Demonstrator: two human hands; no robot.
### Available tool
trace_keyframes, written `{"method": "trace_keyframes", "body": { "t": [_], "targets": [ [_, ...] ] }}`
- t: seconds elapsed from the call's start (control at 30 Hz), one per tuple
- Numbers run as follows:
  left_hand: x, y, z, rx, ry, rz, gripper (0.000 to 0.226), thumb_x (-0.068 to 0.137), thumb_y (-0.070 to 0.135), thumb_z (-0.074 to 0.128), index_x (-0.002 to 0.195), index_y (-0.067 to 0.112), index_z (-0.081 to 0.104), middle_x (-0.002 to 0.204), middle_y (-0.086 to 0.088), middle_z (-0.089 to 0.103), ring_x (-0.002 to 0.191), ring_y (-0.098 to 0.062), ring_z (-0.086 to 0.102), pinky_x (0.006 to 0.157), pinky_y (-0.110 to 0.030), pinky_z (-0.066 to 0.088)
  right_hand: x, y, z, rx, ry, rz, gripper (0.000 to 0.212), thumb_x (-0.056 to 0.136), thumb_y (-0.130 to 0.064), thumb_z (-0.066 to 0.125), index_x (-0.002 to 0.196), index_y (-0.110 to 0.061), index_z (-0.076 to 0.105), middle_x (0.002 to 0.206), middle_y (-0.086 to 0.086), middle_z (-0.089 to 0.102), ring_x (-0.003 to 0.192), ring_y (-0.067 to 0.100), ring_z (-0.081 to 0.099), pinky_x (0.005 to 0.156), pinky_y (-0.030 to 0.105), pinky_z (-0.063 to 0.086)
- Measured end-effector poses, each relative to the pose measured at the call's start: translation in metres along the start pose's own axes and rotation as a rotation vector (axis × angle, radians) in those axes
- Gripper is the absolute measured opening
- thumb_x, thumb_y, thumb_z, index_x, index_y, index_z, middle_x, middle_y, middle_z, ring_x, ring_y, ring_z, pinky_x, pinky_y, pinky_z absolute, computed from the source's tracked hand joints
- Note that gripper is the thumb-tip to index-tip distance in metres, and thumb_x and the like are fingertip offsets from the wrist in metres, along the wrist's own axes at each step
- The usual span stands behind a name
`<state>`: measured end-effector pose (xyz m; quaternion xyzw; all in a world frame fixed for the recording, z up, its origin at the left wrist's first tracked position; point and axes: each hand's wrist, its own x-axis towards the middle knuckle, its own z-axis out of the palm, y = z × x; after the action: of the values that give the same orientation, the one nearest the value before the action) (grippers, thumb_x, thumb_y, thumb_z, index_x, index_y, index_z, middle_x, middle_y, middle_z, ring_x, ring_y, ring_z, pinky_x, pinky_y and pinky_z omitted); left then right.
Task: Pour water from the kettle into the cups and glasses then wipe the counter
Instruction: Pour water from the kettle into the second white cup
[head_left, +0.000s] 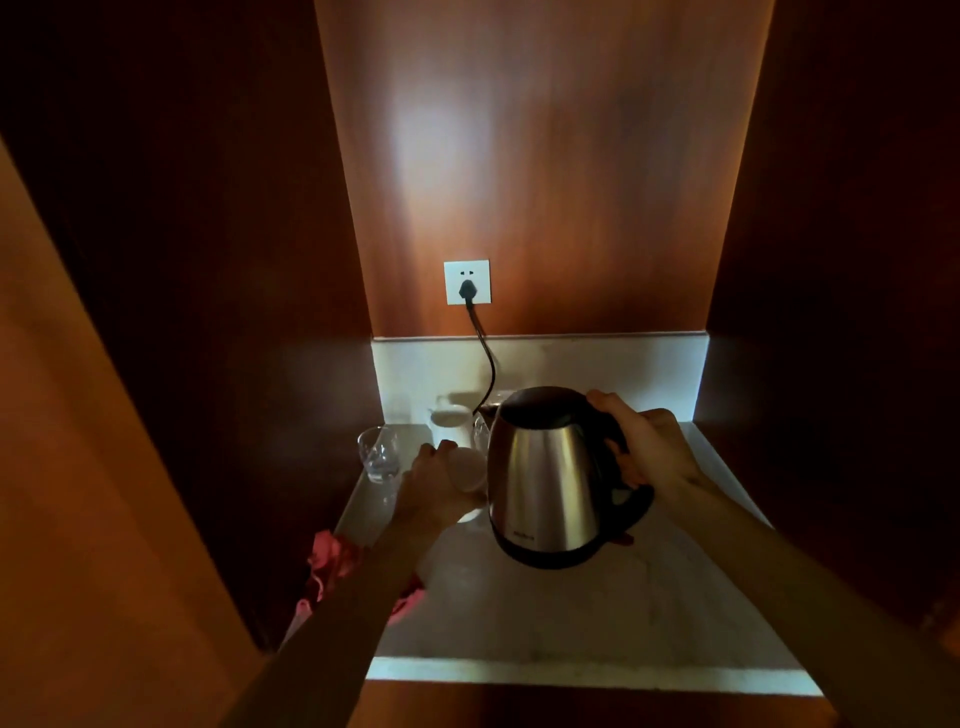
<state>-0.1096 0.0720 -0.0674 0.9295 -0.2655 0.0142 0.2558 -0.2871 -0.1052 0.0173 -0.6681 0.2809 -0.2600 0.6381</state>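
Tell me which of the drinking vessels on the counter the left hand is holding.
The white cup just left of the kettle; the left hand grips it. The clear glass farther left and the white cup behind stand untouched.

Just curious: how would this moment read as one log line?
right hand grips steel kettle handle | left hand holds white cup | clear glass stands left | pouring not visible

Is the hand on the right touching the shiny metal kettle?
Touching. The head view shows the right hand with its fingers curled round the black handle of the shiny steel kettle, with no gap between them.
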Motion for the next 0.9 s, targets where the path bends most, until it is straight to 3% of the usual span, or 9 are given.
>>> {"method": "trace_keyframes", "body": {
  "t": [0.17,0.27,0.4,0.53,0.7,0.8,0.9],
  "targets": [
    [-0.036,0.001,0.028,-0.026,-0.032,-0.061,0.085,0.063,0.049,0.085,0.134,0.019,0.048,0.122,-0.005,0.054,0.116,-0.027,0.058,0.095,-0.038,0.048,-0.012,0.013,-0.013,-0.001,-0.023,0.012,0.049,0.09,-0.045,0.074,0.055,-0.015,0.056,0.048,0.001,0.048,0.032,0.008,0.04,0.035,0.019,0.031],
    [-0.048,-0.001,0.038,0.0,-0.034,-0.074,0.086,0.065,0.053,0.082,0.136,0.02,0.047,0.126,-0.004,0.053,0.118,-0.026,0.058,0.095,-0.037,0.049,-0.018,0.021,-0.015,-0.019,-0.012,0.034,0.044,0.086,-0.049,0.076,0.061,-0.014,0.064,0.05,0.001,0.052,0.035,0.009,0.042,0.037,0.022,0.03],
    [-0.054,-0.004,0.042,-0.014,-0.016,-0.095,0.09,0.063,0.06,0.079,0.138,0.021,0.047,0.126,-0.003,0.054,0.117,-0.026,0.06,0.095,-0.039,0.052,-0.024,0.026,-0.016,0.005,-0.016,0.03,0.035,0.093,-0.038,0.073,0.068,-0.015,0.066,0.041,-0.013,0.056,0.031,-0.002,0.049,0.034,0.014,0.035],
    [-0.053,-0.009,0.043,-0.012,-0.069,-0.077,0.094,0.067,0.058,0.08,0.145,0.023,0.039,0.137,-0.004,0.049,0.128,-0.028,0.052,0.102,-0.043,0.046,-0.025,0.022,-0.013,0.009,-0.032,0.027,0.028,0.094,-0.032,0.073,0.077,-0.011,0.068,0.04,-0.013,0.057,0.031,-0.004,0.05,0.034,0.011,0.035],
    [-0.046,-0.021,0.041,-0.227,-0.124,-0.094,0.113,0.055,0.062,0.085,0.147,0.018,0.037,0.136,-0.005,0.052,0.127,-0.025,0.053,0.105,-0.036,0.046,-0.019,0.012,-0.014,-0.14,-0.099,0.04,0.041,0.09,-0.045,0.073,0.062,-0.016,0.065,0.045,-0.004,0.054,0.03,0.001,0.045,0.036,0.019,0.034],
    [-0.046,-0.029,0.039,-0.359,-0.132,-0.129,0.098,0.062,0.045,0.091,0.144,0.019,0.043,0.137,-0.001,0.052,0.126,-0.021,0.053,0.103,-0.027,0.044,-0.017,0.004,-0.014,-0.206,-0.134,0.065,0.047,0.091,-0.045,0.072,0.06,-0.013,0.058,0.038,-0.005,0.047,0.027,0.004,0.04,0.034,0.019,0.03],
    [-0.046,-0.037,0.043,-0.418,-0.104,-0.102,0.091,0.06,0.044,0.093,0.138,0.023,0.05,0.136,-0.002,0.055,0.124,-0.021,0.053,0.105,-0.038,0.047,-0.015,-0.002,-0.013,-0.293,-0.186,0.066,0.048,0.091,-0.047,0.07,0.061,-0.012,0.057,0.036,-0.006,0.045,0.026,0.005,0.037,0.036,0.021,0.03]
  ]
}}
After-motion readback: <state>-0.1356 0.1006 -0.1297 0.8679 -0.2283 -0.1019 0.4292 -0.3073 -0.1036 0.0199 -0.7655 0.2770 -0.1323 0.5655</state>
